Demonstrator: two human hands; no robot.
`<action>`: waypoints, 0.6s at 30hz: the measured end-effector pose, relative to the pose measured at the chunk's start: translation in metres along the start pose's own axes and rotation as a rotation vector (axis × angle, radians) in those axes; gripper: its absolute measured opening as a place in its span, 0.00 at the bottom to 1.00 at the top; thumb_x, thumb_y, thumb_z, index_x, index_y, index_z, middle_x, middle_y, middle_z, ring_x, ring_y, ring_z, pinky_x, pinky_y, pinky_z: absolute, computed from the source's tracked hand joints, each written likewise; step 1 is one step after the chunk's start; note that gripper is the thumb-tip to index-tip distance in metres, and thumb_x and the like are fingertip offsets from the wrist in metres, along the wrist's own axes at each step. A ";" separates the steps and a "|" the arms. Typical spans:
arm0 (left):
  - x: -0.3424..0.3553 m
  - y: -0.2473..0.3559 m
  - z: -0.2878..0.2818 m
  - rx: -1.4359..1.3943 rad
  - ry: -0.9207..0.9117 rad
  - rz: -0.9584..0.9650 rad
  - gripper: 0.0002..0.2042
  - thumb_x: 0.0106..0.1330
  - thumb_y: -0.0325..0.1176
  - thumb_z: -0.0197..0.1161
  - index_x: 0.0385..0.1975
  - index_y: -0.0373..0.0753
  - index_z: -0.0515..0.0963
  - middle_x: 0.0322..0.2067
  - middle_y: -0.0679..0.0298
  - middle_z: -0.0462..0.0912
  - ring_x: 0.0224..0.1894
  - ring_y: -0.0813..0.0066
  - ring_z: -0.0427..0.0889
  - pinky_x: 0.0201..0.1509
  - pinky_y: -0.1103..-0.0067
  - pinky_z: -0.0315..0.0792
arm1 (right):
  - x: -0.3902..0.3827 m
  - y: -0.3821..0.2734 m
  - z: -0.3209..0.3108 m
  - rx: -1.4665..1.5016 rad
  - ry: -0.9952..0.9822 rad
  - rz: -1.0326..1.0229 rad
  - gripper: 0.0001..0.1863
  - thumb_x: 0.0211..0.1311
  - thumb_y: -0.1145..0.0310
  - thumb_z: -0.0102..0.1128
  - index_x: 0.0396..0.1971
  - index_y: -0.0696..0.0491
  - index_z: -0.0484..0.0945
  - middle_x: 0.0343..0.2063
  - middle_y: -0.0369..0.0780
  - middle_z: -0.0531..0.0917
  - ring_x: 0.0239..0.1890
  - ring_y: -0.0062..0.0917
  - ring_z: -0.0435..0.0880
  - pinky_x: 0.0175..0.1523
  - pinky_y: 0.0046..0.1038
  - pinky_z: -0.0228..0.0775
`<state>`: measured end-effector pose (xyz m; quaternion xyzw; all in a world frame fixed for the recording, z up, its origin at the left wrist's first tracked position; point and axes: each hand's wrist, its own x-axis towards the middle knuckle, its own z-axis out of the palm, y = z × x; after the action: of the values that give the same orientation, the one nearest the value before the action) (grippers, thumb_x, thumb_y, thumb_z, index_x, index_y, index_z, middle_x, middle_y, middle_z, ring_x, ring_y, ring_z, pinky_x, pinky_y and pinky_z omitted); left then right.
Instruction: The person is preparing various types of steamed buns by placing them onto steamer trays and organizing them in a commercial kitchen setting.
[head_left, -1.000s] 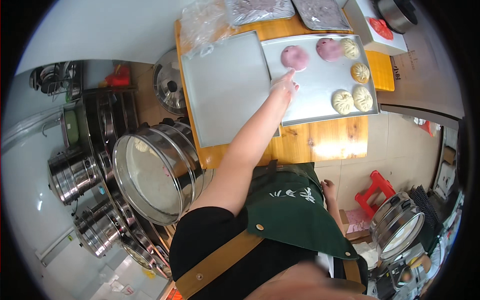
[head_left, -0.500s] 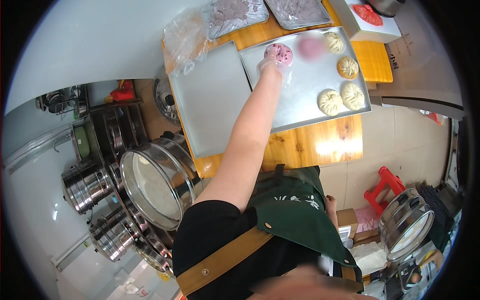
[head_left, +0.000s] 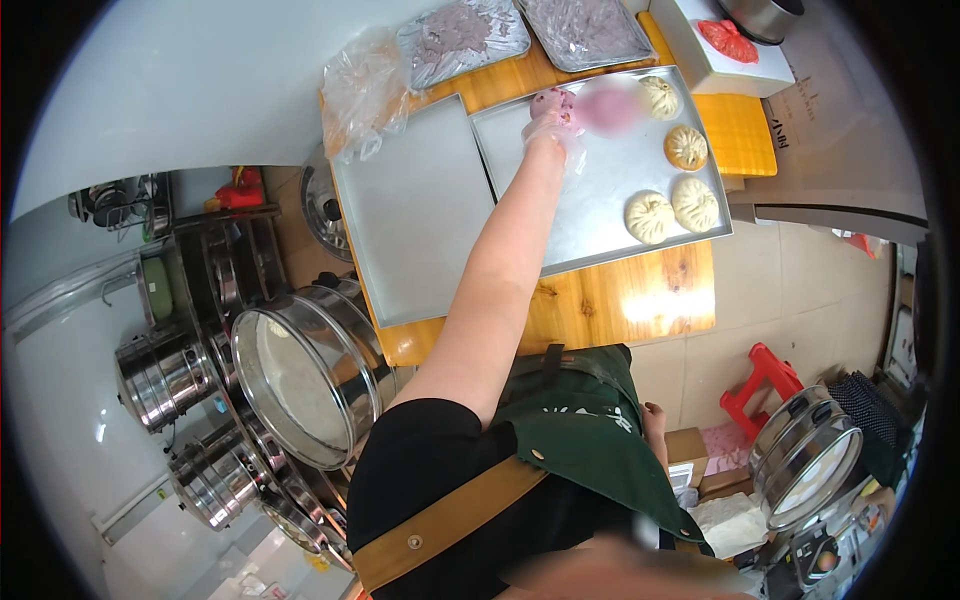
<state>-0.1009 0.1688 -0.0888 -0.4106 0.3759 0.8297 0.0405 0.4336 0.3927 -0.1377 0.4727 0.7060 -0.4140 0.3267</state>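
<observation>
My left hand [head_left: 545,130], in a clear plastic glove, reaches over the right metal tray [head_left: 590,225]. Its fingers are closed around the near side of a pink bun [head_left: 553,101] with darker red bits, partly covering it. Close by on the right is a blurred pink round shape [head_left: 612,108]. Along the tray's right side sit several pleated pale buns, among them a far one [head_left: 658,97], a browner one [head_left: 685,147] and a near pair, one of them at left [head_left: 650,217]. My right hand [head_left: 654,418] hangs low beside the green apron, its fingers mostly hidden.
A second metal tray [head_left: 415,200] adjoins on the left, with a crumpled plastic bag [head_left: 365,90] at its far end. Two film-covered trays [head_left: 465,40] lie behind. Steamers [head_left: 300,380] stand at left; a red stool [head_left: 760,390] is on the floor at right.
My left hand now covers more of the pink bun, which sits slightly farther toward the tray's far edge. The whole view has shifted a little. The pale buns keep their places.
</observation>
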 end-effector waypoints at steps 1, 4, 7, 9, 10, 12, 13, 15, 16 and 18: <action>0.005 -0.002 0.004 0.046 0.039 -0.028 0.23 0.48 0.37 0.64 0.41 0.32 0.67 0.37 0.59 0.72 0.36 0.71 0.73 0.36 0.73 0.70 | 0.004 0.006 0.002 0.021 0.010 -0.016 0.23 0.46 0.65 0.56 0.40 0.65 0.68 0.28 0.46 0.77 0.29 0.28 0.76 0.32 0.25 0.68; 0.014 -0.005 0.001 0.114 0.089 -0.042 0.23 0.48 0.35 0.64 0.42 0.32 0.67 0.38 0.59 0.72 0.37 0.70 0.72 0.37 0.73 0.70 | -0.009 -0.014 -0.002 0.075 -0.013 0.046 0.23 0.46 0.66 0.56 0.41 0.64 0.68 0.25 0.44 0.77 0.24 0.23 0.75 0.25 0.21 0.66; 0.032 -0.007 -0.019 0.105 0.036 -0.020 0.25 0.46 0.34 0.65 0.43 0.30 0.66 0.38 0.58 0.72 0.37 0.70 0.73 0.37 0.75 0.70 | -0.017 -0.027 -0.007 0.074 -0.035 0.055 0.23 0.46 0.66 0.56 0.42 0.64 0.67 0.24 0.41 0.76 0.22 0.20 0.73 0.22 0.19 0.62; 0.025 -0.008 -0.022 0.078 -0.038 -0.031 0.25 0.47 0.33 0.64 0.44 0.30 0.65 0.39 0.58 0.72 0.38 0.70 0.73 0.38 0.75 0.70 | -0.019 -0.030 -0.008 0.074 -0.030 0.089 0.22 0.47 0.67 0.56 0.41 0.64 0.67 0.25 0.41 0.75 0.22 0.20 0.73 0.21 0.20 0.63; -0.003 0.000 -0.018 -0.013 -0.115 -0.061 0.24 0.49 0.32 0.62 0.45 0.31 0.63 0.40 0.58 0.71 0.39 0.70 0.73 0.40 0.75 0.70 | -0.019 -0.028 -0.007 0.073 -0.020 0.091 0.22 0.47 0.67 0.56 0.41 0.64 0.67 0.25 0.41 0.75 0.22 0.20 0.73 0.21 0.20 0.63; -0.025 0.020 -0.032 -0.127 -0.175 -0.061 0.23 0.51 0.32 0.60 0.47 0.32 0.62 0.41 0.59 0.70 0.40 0.70 0.73 0.41 0.75 0.70 | -0.018 -0.035 -0.009 0.015 -0.035 0.051 0.22 0.47 0.67 0.56 0.42 0.64 0.67 0.25 0.42 0.75 0.22 0.21 0.73 0.22 0.21 0.64; -0.026 0.027 -0.043 -0.276 -0.346 -0.076 0.22 0.53 0.31 0.58 0.47 0.33 0.61 0.43 0.59 0.69 0.43 0.69 0.71 0.44 0.74 0.68 | -0.018 -0.039 -0.009 -0.005 -0.040 0.039 0.22 0.47 0.67 0.56 0.42 0.64 0.67 0.25 0.42 0.75 0.22 0.21 0.73 0.22 0.21 0.64; -0.035 0.048 -0.071 -0.447 -0.504 -0.065 0.21 0.54 0.30 0.56 0.48 0.34 0.60 0.44 0.59 0.69 0.45 0.69 0.70 0.47 0.74 0.67 | -0.020 -0.051 -0.009 -0.037 -0.072 0.008 0.23 0.47 0.67 0.55 0.42 0.64 0.66 0.26 0.43 0.75 0.23 0.22 0.74 0.22 0.21 0.65; -0.058 0.073 -0.091 -0.435 -0.559 -0.041 0.21 0.55 0.30 0.55 0.48 0.34 0.60 0.45 0.59 0.68 0.46 0.69 0.69 0.49 0.73 0.66 | -0.004 -0.053 -0.002 -0.061 -0.131 -0.044 0.23 0.47 0.67 0.55 0.42 0.64 0.66 0.26 0.43 0.75 0.23 0.22 0.74 0.22 0.21 0.65; -0.115 0.120 -0.140 -0.442 -0.557 0.081 0.21 0.55 0.30 0.55 0.48 0.35 0.59 0.45 0.60 0.68 0.48 0.69 0.68 0.51 0.72 0.64 | 0.004 -0.083 0.003 -0.229 -0.250 -0.161 0.23 0.47 0.67 0.55 0.43 0.64 0.66 0.27 0.45 0.76 0.25 0.23 0.74 0.24 0.22 0.66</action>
<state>0.0204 0.0191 0.0106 -0.1525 0.1778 0.9720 0.0187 0.3547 0.3743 -0.1196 0.3193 0.7378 -0.4114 0.4295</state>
